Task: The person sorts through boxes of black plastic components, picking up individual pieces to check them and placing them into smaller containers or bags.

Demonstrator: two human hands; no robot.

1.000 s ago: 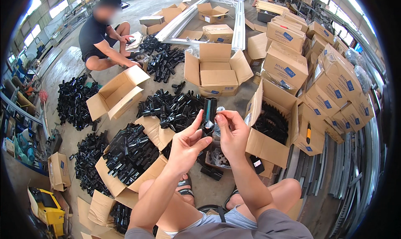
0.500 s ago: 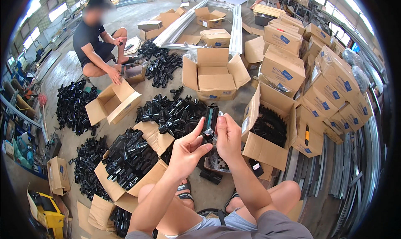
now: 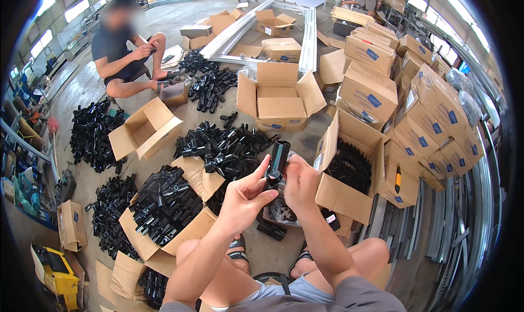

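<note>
Both of my hands hold one black plastic tube connector point(image 3: 277, 160) upright in front of me. My left hand point(image 3: 243, 198) grips its lower part from the left, thumb and forefinger on it. From the right, my right hand point(image 3: 301, 182) pinches the same piece near its base. Below the hands a small tray of dark parts point(image 3: 284, 212) rests on the floor between my feet. An open carton full of black connectors point(image 3: 165, 209) lies by my left knee, and another open carton point(image 3: 349, 175) with black parts stands to my right.
Heaps of black connectors point(image 3: 226, 145) cover the concrete floor. Another person point(image 3: 124, 52) sits at the far left working on parts. Stacked sealed cartons point(image 3: 431, 121) line the right side, metal rails point(image 3: 458, 230) beside them. A yellow machine point(image 3: 57, 271) stands at the lower left.
The connector and both hands have shifted slightly right and lower in view. My right hand slid from the piece's top down to its base.
</note>
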